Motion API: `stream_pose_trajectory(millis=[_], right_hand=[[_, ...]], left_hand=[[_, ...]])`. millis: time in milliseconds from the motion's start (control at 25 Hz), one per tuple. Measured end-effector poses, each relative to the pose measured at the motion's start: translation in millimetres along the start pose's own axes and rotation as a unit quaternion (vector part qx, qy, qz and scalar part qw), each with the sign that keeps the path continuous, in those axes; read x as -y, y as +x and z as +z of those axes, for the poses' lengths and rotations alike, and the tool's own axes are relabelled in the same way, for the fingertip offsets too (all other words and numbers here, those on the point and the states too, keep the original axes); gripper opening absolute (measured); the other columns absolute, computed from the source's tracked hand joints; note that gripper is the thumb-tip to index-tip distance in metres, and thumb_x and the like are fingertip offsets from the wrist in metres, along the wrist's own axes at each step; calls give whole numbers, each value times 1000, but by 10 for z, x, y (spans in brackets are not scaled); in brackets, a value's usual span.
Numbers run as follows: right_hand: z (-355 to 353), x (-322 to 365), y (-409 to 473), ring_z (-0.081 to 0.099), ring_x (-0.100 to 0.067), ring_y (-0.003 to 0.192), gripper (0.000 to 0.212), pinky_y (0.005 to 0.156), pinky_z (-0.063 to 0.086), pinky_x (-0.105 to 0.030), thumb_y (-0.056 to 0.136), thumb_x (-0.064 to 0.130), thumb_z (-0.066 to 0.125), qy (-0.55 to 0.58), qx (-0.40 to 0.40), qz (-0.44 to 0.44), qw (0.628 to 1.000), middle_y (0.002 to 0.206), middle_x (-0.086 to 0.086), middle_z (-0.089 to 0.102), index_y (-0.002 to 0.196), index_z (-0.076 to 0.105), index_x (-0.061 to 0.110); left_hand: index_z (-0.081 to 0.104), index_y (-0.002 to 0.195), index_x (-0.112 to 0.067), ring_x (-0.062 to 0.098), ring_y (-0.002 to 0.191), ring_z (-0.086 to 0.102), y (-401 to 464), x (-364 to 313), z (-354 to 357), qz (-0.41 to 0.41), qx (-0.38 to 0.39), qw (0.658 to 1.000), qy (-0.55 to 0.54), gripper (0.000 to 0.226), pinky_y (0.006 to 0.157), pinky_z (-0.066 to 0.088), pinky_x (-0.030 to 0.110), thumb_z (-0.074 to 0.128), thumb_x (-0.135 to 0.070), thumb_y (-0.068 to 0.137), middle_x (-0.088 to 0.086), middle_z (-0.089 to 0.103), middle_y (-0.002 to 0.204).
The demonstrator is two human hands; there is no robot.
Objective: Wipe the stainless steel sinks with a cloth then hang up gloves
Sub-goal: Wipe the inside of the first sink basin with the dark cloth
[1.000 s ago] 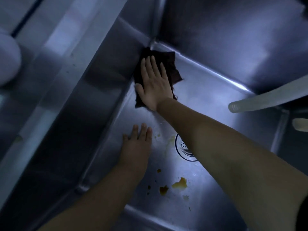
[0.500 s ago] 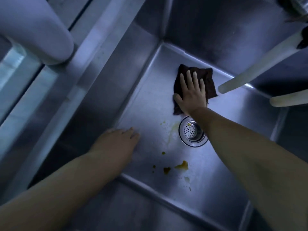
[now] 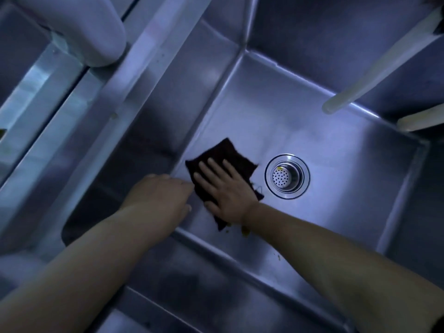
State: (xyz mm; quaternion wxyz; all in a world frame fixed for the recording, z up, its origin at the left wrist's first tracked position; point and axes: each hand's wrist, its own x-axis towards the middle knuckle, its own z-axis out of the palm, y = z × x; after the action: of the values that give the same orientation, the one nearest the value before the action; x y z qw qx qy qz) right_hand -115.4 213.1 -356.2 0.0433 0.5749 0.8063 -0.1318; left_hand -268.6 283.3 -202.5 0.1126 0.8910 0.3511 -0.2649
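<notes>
A deep stainless steel sink (image 3: 276,111) fills the head view. A dark brown cloth (image 3: 225,152) lies flat on the sink floor, left of the round drain strainer (image 3: 287,176). My right hand (image 3: 227,188) presses on the cloth with flat, spread fingers. My left hand (image 3: 159,195) rests palm down on the sink floor at the left wall, just beside the cloth, holding nothing. A small yellow stain (image 3: 245,233) shows at my right wrist. No gloves are in view.
A pale hose (image 3: 374,73) hangs over the sink from the upper right, with a second pale tube end (image 3: 420,121) below it. A white rounded object (image 3: 79,25) sits at the upper left. A second basin (image 3: 21,75) lies left of the divider.
My right hand slid the cloth from the far corner toward the near left of the floor, over the stains. My left hand stayed at the left wall.
</notes>
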Motion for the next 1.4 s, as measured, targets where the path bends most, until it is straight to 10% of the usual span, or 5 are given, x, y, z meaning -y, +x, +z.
stream_pose_trajectory(millis=[200, 520, 720, 1400], right_hand=[[91, -150, -498, 17, -28, 145, 71, 117, 5, -49, 87, 49, 50, -15, 5, -101, 995, 156, -7, 24, 148, 28, 20], [-178, -940, 228, 9, -31, 146, 77, 117, 7, -47, 88, 51, 42, -30, -16, 149, 988, 158, -12, 14, 151, 15, 15], [-314, -1040, 872, -5, -26, 147, 76, 117, -2, -46, 92, 51, 28, 14, -16, 270, 963, 160, -9, -1, 151, -1, 12], [91, 631, -169, 5, -24, 147, 57, 118, -8, -47, 98, 35, 35, 41, 43, -152, 987, 159, -1, 13, 151, 18, 21]], left_hand=[[52, 117, -26, 20, 111, 51, 73, 22, -12, -1, -5, 998, 62, 31, 91, 35, 32, 44, -39, 91, -4, 59, 121], [71, 83, -9, 30, 63, 66, -248, 183, -147, 99, -170, 980, 33, 37, 60, 53, 38, 84, -23, 51, 10, 71, 77], [72, 93, 0, 31, 64, 68, -459, 489, -90, 171, -197, 961, 89, 39, 58, 56, 38, 49, -22, 70, 19, 72, 92], [68, 81, -24, 21, 66, 63, -565, 424, -263, 150, -105, 978, 95, 24, 60, 48, 32, 48, -39, 81, -4, 65, 70]])
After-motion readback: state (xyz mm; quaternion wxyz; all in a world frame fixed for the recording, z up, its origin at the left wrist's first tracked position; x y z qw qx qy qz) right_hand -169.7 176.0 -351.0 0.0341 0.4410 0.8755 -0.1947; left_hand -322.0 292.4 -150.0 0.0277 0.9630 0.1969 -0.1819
